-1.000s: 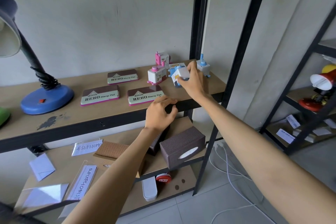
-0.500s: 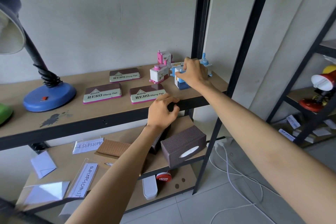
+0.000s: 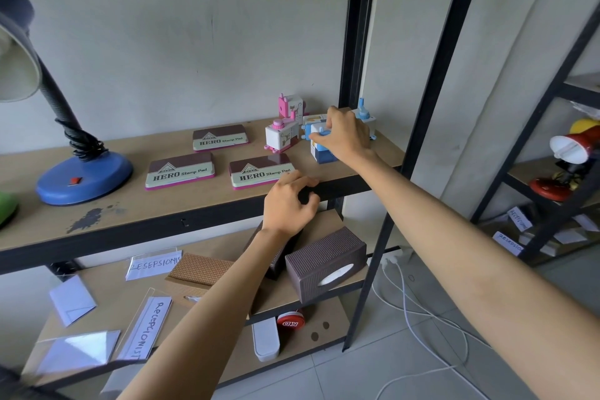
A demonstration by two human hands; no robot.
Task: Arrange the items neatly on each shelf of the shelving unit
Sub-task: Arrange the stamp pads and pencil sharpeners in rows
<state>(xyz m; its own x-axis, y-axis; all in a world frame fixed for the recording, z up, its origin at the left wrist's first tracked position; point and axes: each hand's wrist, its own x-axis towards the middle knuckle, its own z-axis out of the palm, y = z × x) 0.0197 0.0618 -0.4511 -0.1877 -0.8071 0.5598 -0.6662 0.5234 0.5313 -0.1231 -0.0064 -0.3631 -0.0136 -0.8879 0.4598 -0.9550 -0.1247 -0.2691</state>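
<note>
Right hand [image 3: 345, 136] lowered blue sharpener [image 3: 321, 153] onto shelf [image 3: 194, 204], three stamp pads [image 3: 180, 170]

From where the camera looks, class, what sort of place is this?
Probably an office storeroom or supply corner: metal shelving unit holding HERO stamp pads, desk lamp, and handwritten receptionist signs on the lower shelf.

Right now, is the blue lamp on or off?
Cannot tell. The blue lamp's shade is cut off at the frame's left edge, and its bulb is hidden.
</note>
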